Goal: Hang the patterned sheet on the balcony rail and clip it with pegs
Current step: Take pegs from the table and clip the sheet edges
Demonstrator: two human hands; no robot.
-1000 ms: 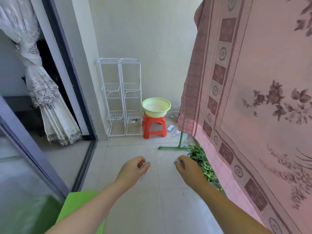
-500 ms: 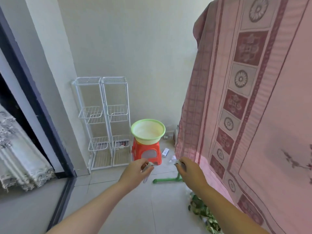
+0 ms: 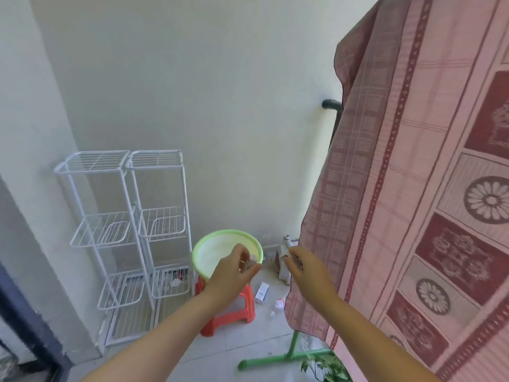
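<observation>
1. View has tilted up vs 0.5 s ago; dark rail (image 3: 332, 103) end now visible.
2. Left hand (image 3: 234, 268) and right hand (image 3: 304, 271) each pinch a small pale peg, as before.
3. Sheet (image 3: 413, 188), pink woven cloth w/ flower squares, hangs at right.
4. Round green basin (image 3: 201, 250) on red plastic stool (image 3: 234, 312); white wire racks (image 3: 124, 230).

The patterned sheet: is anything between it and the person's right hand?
Nothing visible. The right hand, pinching a small pale peg, is raised just left of the patterned sheet with only open air between. The green basin and red stool stand lower, farther left.
</observation>
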